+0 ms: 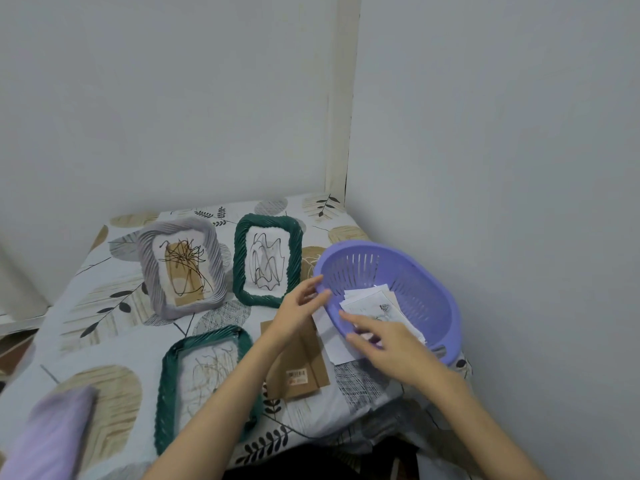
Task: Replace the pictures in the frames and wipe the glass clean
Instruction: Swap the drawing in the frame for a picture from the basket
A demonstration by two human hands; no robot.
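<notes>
A purple slotted basket (429, 292) tilts toward me at the table's right and holds a pile of paper pictures (375, 306). My left hand (301, 306) touches the basket's near rim with straight fingers. My right hand (384, 341) reaches into the basket, its fingers resting on the papers. A grey frame (147, 268) and a green frame (240, 265) stand at the back with scribbled pictures. A second green frame (166, 393) lies flat in front. A brown backing board (298, 368) lies between that frame and the basket.
The table carries a leaf-patterned cloth (114, 341). A lilac cloth (48, 441) lies at the front left corner. A white sheet (332, 344) sticks out from under the basket. Walls close off the back and right.
</notes>
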